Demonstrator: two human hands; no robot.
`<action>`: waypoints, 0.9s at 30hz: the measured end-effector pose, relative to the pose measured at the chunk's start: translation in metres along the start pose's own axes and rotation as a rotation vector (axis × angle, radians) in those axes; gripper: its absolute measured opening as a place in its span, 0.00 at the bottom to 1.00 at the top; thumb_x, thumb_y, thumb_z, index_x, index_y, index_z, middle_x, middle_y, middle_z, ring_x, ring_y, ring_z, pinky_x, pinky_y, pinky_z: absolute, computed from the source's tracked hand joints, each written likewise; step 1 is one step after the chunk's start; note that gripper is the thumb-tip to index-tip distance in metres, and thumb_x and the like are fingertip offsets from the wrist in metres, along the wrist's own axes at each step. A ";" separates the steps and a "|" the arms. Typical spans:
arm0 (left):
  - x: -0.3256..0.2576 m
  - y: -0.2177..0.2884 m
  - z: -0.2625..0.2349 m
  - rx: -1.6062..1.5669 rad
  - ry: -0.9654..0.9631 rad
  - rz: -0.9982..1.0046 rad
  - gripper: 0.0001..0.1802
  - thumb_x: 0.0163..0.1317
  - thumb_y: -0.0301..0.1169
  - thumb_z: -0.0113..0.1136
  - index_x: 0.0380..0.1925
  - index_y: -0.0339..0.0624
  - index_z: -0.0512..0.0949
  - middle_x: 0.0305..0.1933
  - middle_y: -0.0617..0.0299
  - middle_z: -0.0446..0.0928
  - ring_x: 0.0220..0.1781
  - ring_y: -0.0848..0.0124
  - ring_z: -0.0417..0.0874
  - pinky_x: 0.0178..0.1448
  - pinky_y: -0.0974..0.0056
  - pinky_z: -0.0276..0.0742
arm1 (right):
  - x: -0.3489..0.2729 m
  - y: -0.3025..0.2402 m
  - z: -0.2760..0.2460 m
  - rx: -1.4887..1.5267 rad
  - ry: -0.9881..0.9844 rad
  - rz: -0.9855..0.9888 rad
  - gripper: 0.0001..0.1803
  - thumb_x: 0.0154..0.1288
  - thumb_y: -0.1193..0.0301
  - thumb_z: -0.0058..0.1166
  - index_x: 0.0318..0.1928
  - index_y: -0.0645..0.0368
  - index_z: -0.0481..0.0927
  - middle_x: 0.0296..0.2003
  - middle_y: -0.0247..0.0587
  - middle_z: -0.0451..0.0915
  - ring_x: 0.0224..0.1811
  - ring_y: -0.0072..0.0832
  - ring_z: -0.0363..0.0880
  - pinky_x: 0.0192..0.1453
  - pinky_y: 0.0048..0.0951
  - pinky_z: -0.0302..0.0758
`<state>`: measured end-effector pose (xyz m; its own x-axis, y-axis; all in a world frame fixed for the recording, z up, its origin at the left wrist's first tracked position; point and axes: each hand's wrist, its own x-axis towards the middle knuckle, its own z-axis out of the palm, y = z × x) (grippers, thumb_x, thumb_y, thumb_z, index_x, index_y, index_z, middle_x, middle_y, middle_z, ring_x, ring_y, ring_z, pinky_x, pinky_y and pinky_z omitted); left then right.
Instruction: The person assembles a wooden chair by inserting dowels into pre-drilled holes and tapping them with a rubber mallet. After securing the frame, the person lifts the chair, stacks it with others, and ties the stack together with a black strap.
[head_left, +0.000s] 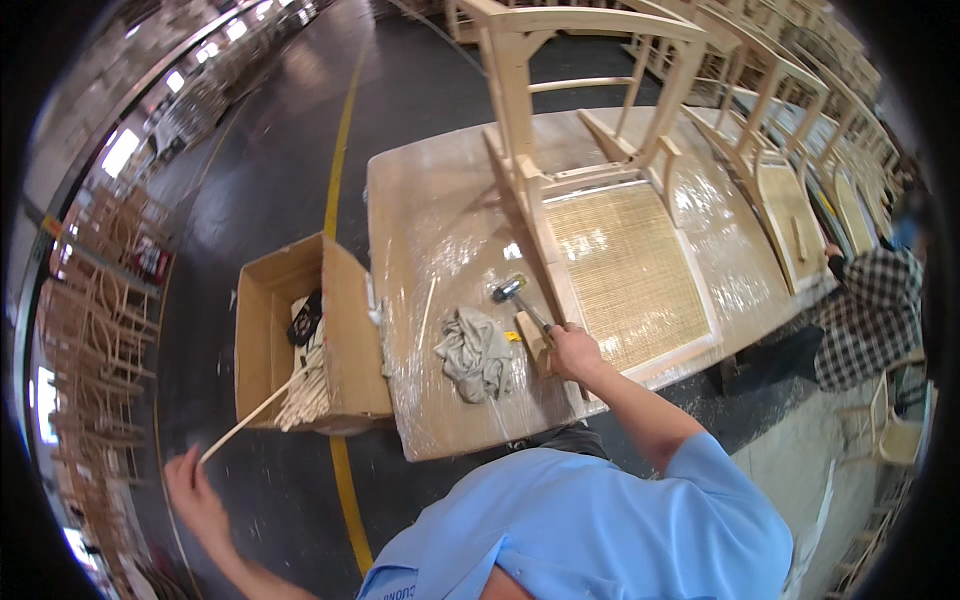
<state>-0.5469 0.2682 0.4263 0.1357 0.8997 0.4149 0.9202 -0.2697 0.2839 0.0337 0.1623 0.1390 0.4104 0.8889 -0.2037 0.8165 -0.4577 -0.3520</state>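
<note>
My left hand (192, 492), out to the left beside the box, pinches one end of a long thin pale strip (246, 421). The strip's other end reaches to a bundle of similar strips (304, 396) in an open cardboard box (355, 345). My right hand (576, 352) is closed round the handle of a hammer (511, 289), its head pointing away over the table. Close beside that hand, a pale wooden chair (532, 205) lies on its back with its woven cane panel (625, 270) facing up. A small wooden block (535, 343) sits next to the hammer handle.
The table (440, 200) is covered in cardboard and clear film. A crumpled grey cloth (472, 355), a loose strip (428, 310) and a small yellow item (513, 336) lie on it. More chair frames (770, 150) line the right, where a person in a checked shirt (872, 305) works.
</note>
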 end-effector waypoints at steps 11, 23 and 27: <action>-0.046 0.044 -0.056 -0.209 0.654 -0.067 0.11 0.70 0.26 0.67 0.48 0.31 0.87 0.47 0.44 0.87 0.44 0.57 0.85 0.54 0.58 0.82 | 0.014 0.010 0.021 0.178 0.078 0.008 0.36 0.61 0.64 0.65 0.70 0.53 0.72 0.48 0.57 0.85 0.54 0.55 0.84 0.58 0.51 0.81; -0.005 0.200 0.199 -0.933 -0.061 -0.308 0.10 0.68 0.16 0.61 0.47 0.27 0.85 0.47 0.58 0.80 0.44 0.71 0.84 0.49 0.65 0.85 | -0.085 0.123 -0.030 0.886 0.398 0.262 0.26 0.67 0.72 0.63 0.66 0.61 0.80 0.33 0.38 0.82 0.33 0.20 0.75 0.40 0.29 0.77; -0.006 0.255 0.251 -1.024 -0.212 -0.328 0.10 0.69 0.16 0.61 0.47 0.27 0.85 0.47 0.56 0.81 0.42 0.70 0.85 0.49 0.65 0.85 | -0.085 0.228 -0.066 0.700 0.600 0.349 0.25 0.68 0.75 0.60 0.65 0.65 0.79 0.41 0.48 0.86 0.40 0.29 0.83 0.48 0.32 0.79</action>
<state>-0.2205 0.2800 0.2795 0.0902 0.9942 0.0585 0.1950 -0.0753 0.9779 0.2114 -0.0158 0.1362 0.8785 0.4767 0.0306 0.2655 -0.4341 -0.8609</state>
